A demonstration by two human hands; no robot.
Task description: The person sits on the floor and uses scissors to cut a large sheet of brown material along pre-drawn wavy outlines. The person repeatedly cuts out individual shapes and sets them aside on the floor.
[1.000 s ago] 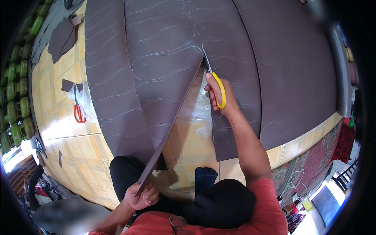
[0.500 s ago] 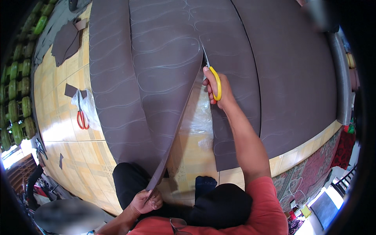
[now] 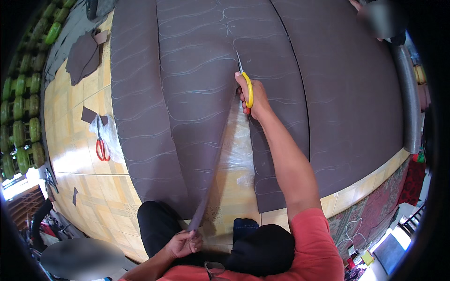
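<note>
A large dark brown sheet [image 3: 197,84] marked with pale wavy chalk lines lies spread over the tiled floor. My right hand [image 3: 251,96] grips yellow-handled scissors [image 3: 244,82], whose blades point away from me into a long cut in the sheet. Low in the view, my left hand [image 3: 185,243] pinches the near end of the cut edge and lifts it off the floor, close to my knees. Clear plastic film [image 3: 236,145] shows in the gap of the cut.
Red-handled scissors [image 3: 101,147] lie on the yellow tiles [image 3: 79,140] at left beside small brown scraps [image 3: 86,114]. Larger brown offcuts [image 3: 82,56] lie at far left. Green cylinders [image 3: 23,117] line the left rim. A grey roll [image 3: 408,103] lies at right.
My right hand and the yellow scissors have moved farther away along the cut, which has grown longer. My left hand has slid lower and nearer to me with the edge.
</note>
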